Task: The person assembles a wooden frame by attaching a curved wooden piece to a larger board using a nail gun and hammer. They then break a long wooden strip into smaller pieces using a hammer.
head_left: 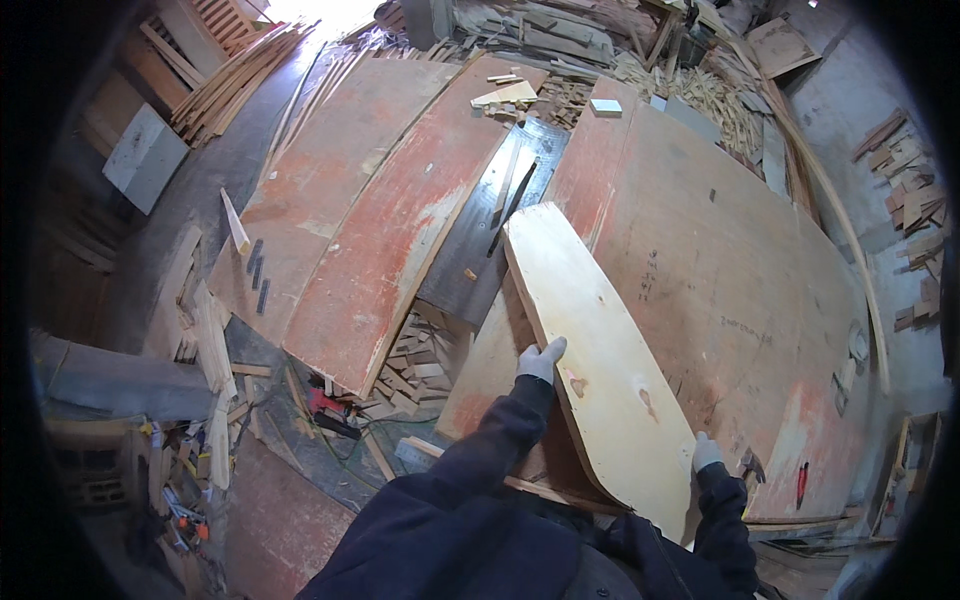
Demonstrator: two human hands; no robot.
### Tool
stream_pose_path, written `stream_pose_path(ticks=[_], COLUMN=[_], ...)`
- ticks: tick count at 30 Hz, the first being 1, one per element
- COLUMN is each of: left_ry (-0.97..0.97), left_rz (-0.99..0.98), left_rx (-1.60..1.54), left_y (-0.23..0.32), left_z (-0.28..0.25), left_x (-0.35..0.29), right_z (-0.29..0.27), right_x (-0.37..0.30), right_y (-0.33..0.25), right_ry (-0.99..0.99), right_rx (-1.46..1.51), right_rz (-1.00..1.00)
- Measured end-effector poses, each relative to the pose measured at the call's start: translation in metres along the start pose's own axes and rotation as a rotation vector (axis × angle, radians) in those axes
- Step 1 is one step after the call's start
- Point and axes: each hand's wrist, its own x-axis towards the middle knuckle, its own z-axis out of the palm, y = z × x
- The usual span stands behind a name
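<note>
A long pale wooden panel (600,340) with a rounded near corner and a few knots lies tilted across my front, its near end close to my body. My gloved left hand (541,361) grips its left edge, thumb on the top face and fingers hidden below. At the right edge, near the close end, my gloved right hand (706,452) is closed round the side, its fingers partly hidden. Beneath the panel spreads a large brown worktop (750,300). A hammer (752,466) and red-handled pliers (802,485) lie on it, right of my right hand.
A dark metal table saw bed (480,240) with a slot sits beyond the panel. Red-stained boards (400,230) extend left of it. Offcuts (415,365) fill the gap below, near a red power tool (325,405). Stacked scrap wood (550,40) lines the back.
</note>
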Motion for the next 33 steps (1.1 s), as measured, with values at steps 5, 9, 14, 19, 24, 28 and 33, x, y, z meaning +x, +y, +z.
stream_pose_path(ticks=[5, 9, 14, 19, 24, 28, 33], left_ry=[-0.038, -0.077, 0.015, -0.045, -0.098, -0.103, -0.152], left_rz=[-0.015, -0.009, -0.002, -0.011, -0.018, -0.047, -0.091], left_rx=[-0.012, -0.023, 0.333, 0.203, 0.049, 0.007, -0.164], left_y=[0.001, -0.001, 0.011, 0.028, 0.015, 0.01, 0.027], left_z=[-0.011, -0.02, -0.031, -0.035, -0.043, -0.043, -0.036], left_x=[0.011, 0.019, 0.004, 0.003, 0.03, 0.049, 0.037], right_z=[0.002, 0.008, 0.014, 0.016, 0.022, 0.022, 0.017], right_x=[-0.012, -0.021, -0.047, -0.052, -0.048, -0.055, -0.06], right_y=[-0.013, -0.019, -0.027, -0.043, -0.053, -0.056, -0.064], right_ry=[0.026, 0.043, 0.09, 0.027, 0.007, 0.108, 0.122], right_rx=[0.054, 0.093, 0.109, 0.128, 0.081, 0.186, 0.147], right_rz=[0.009, -0.004, -0.014, 0.058, 0.074, 0.033, -0.025])
